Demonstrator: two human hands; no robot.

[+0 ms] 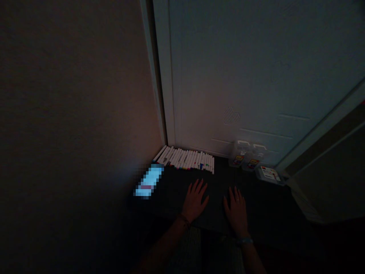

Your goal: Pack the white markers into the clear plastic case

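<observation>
My left hand [195,200] lies flat on the dark table [216,217], palm down, fingers spread, holding nothing. To its right, my right hand [236,209] rests the same way, also without anything in it; a ring shows on one finger. Beyond my left hand, a row of white markers [185,159] with coloured ends lies side by side along the back of the table. Neither hand touches the markers. A lit, pixelated screen [149,182], shaped like a phone, is left of my left hand.
Two clear plastic cases [238,155] with bright labels stand at the back right. Beside them lies a flat box [270,175] with a white label. A pale panel [228,76] with a heart pattern rises behind the table, and a wall [85,114] borders the left. The room is dim.
</observation>
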